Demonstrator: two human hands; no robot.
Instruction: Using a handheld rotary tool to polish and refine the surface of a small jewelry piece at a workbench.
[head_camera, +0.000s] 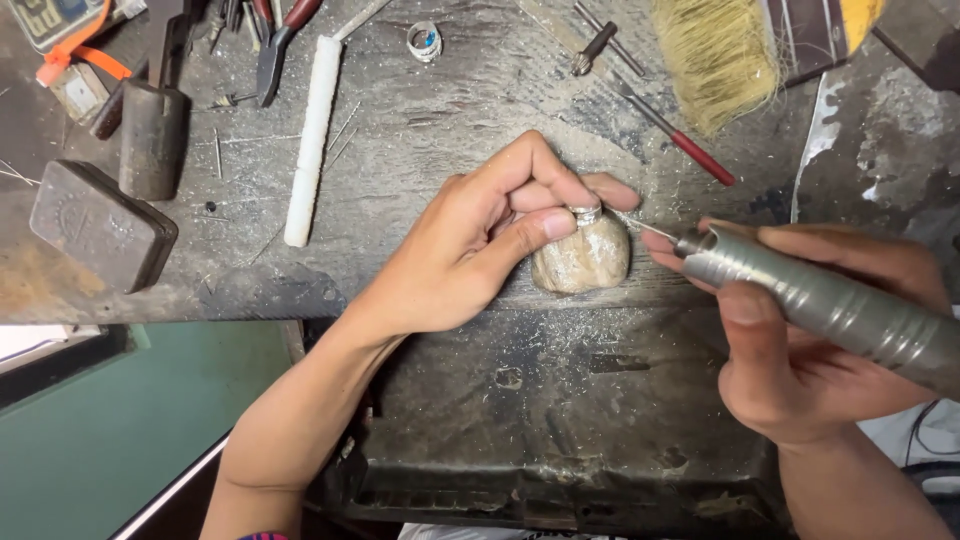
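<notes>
My left hand (480, 245) pinches a small silver ring (585, 214) between thumb and fingers, resting it on top of a pale wooden bench peg (585, 262) at the workbench edge. My right hand (800, 350) grips a grey metal rotary handpiece (830, 305) like a thick pen. Its thin bit (645, 228) points left and its tip reaches the ring.
The worn dusty workbench (450, 130) carries a white stick (310, 130), pliers (275, 45), a dark hammer head (152, 135), a dark metal block (100, 225), a red-handled tool (680, 140), a straw brush (715, 55) and a second ring (425, 40). A dark catch tray (550, 420) sits below the peg.
</notes>
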